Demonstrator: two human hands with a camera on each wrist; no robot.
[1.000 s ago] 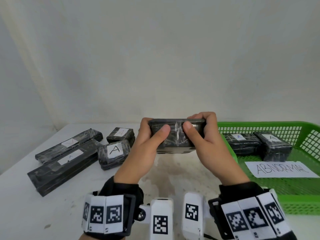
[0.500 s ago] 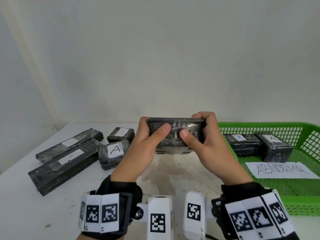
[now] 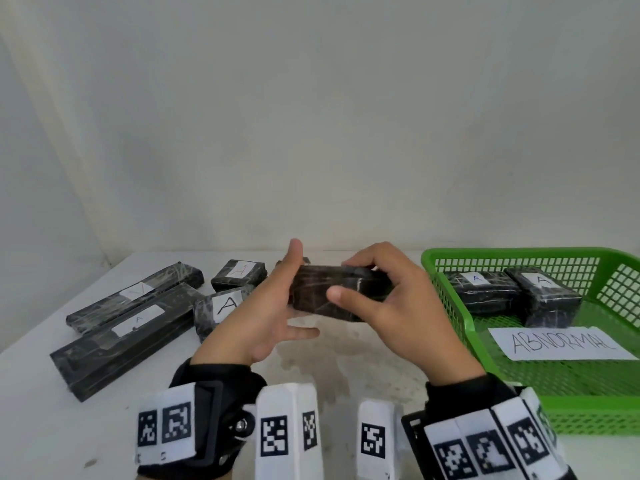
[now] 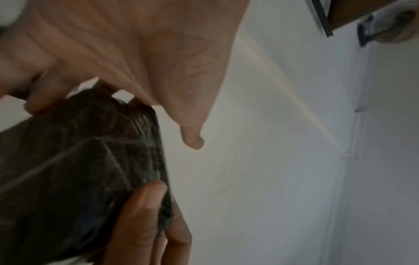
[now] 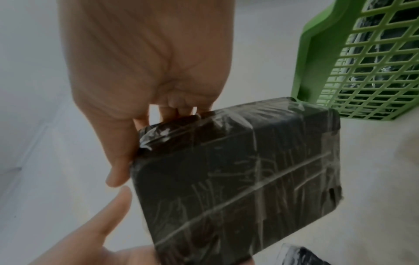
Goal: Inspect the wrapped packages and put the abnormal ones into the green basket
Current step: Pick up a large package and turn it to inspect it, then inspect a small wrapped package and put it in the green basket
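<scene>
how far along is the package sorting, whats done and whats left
Done: two wrapped packages already lie in the green basket, behind its ABNORMAL sign. In hand: the right hand grips a dark wrapped package above the table, the left hand with fingers straightened at its end. Left: four labelled packages on the table, two long, two short.

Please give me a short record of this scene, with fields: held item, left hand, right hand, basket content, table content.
held item: black wrapped package, above the table
left hand: fingers straight, touching the package's end
right hand: grips the package
basket content: green basket holds two labelled packages and an ABNORMAL sign
table content: four labelled packages at left
</scene>
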